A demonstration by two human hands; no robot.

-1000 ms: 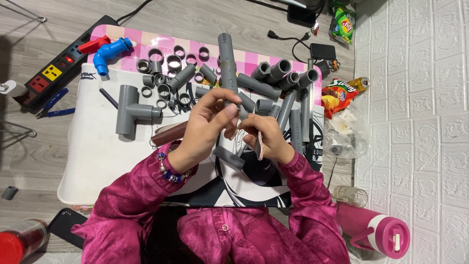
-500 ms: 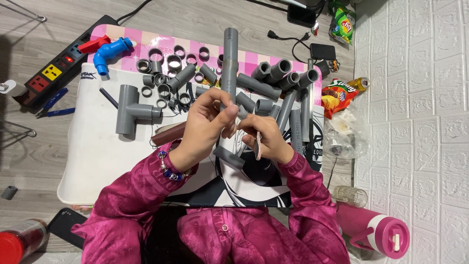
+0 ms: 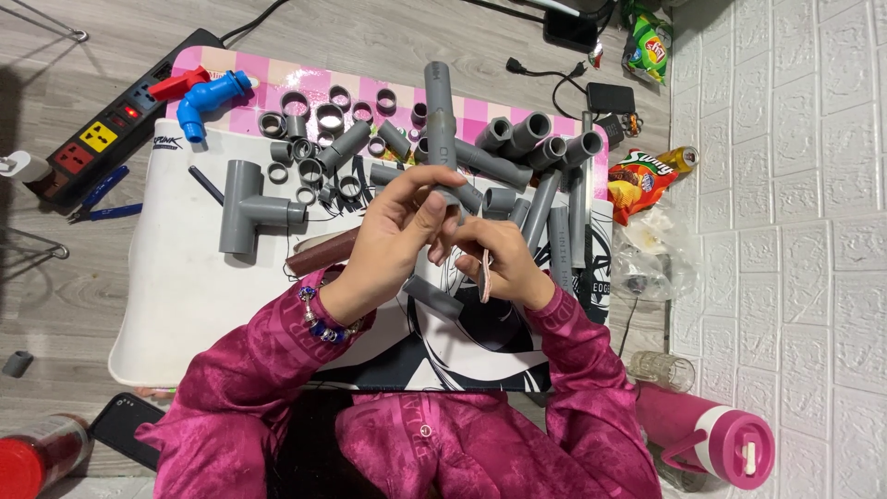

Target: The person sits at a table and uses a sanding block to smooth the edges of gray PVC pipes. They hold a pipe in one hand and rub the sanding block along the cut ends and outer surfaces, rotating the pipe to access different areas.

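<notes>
**Grey pipe held between both hands over a littered surface**

A straight grey plastic pipe with a coupling sleeve (image 3: 441, 120) is gripped at its lower end by the left hand (image 3: 399, 233), whose fingers are curled shut around it; the pipe points away from the body, over the heap of parts. The right hand (image 3: 504, 263) is closed just beside the left, touching the pipe's lower end, and a thin pale pink strip (image 3: 485, 274) is pinched between its fingers. Both wrists are bent inward, forearms in magenta sleeves meeting before the chest; a beaded bracelet (image 3: 319, 319) is worn on the left wrist.

Under the hands lies a white surface with a black drawing (image 3: 185, 296), with a pink chequered mat (image 3: 277, 81) at its far edge. Loose grey pipe lengths and rings (image 3: 536, 148) are scattered there, with a grey tee fitting (image 3: 248, 205) to the left and a blue plastic tap (image 3: 208, 100) beyond it. A black power strip (image 3: 111, 125) rests on the grey wooden floor (image 3: 370, 32); a pink bottle (image 3: 707, 434) lies by the white tiled wall (image 3: 795, 231).
</notes>
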